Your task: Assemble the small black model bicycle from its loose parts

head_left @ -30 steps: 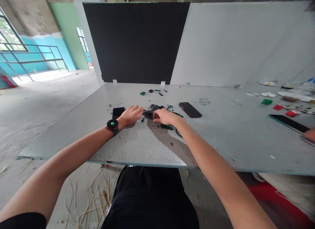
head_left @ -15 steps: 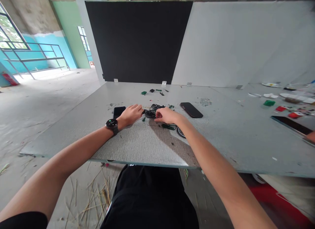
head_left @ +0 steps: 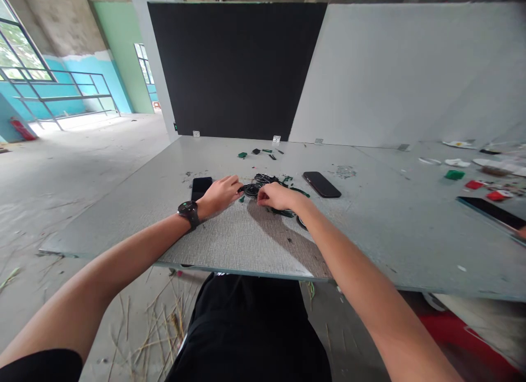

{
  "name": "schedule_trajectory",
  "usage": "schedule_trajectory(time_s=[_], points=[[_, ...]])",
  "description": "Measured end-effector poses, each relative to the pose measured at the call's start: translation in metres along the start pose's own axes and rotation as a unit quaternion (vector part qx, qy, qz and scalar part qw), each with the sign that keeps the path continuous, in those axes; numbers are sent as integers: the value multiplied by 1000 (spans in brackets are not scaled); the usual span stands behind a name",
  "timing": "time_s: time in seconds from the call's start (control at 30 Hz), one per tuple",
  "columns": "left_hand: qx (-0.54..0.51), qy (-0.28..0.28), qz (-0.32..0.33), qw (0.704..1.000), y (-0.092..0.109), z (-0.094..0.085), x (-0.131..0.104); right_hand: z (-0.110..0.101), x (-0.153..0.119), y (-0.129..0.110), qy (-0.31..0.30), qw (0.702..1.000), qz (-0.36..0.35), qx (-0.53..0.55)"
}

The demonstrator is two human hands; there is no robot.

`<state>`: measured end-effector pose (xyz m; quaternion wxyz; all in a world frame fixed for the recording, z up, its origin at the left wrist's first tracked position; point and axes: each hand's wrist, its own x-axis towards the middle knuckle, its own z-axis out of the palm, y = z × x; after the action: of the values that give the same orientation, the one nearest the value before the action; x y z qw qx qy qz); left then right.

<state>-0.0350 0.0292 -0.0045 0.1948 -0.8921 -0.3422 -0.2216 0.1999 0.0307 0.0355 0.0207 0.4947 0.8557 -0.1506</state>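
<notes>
1. In the head view, a black spoked wheel (head_left: 251,190) is on the table (head_left: 230,245) between the left hand (head_left: 222,194) and the right hand (head_left: 276,195).
2. Work looks partway: dark parts (head_left: 265,178) cluster behind the wheel, possibly joined, while another wheel (head_left: 301,223) lies apart, partly hidden by the right forearm. A green piece (head_left: 242,155) and a black piece (head_left: 256,151) sit loose farther back.
3. The first wheel seems nearly flat, its face upward; being round, it shows no clear long axis or heading.
4. Left fingers reach its left edge, right fingers curl at its right; I cannot tell how firmly either grasps. 1 phone (head_left: 321,184) lies beyond the right hand.
</notes>
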Motion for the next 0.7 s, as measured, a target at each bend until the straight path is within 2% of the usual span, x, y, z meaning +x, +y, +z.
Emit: schedule_trajectory(time_s=[0.2,0.43,0.57,0.7], points=[[-28,-2,-10,1000,-2,2,0,3,1,1,13,1000,-13,-18],[-157,39,-79,984,-10,7,0,6,4,4,66,997,-26,-17],[-186,17,-131,974,-14,10,0,8,3,2,145,988,-49,-20],[-194,13,-146,970,-15,10,0,15,9,0,252,964,-76,-47]])
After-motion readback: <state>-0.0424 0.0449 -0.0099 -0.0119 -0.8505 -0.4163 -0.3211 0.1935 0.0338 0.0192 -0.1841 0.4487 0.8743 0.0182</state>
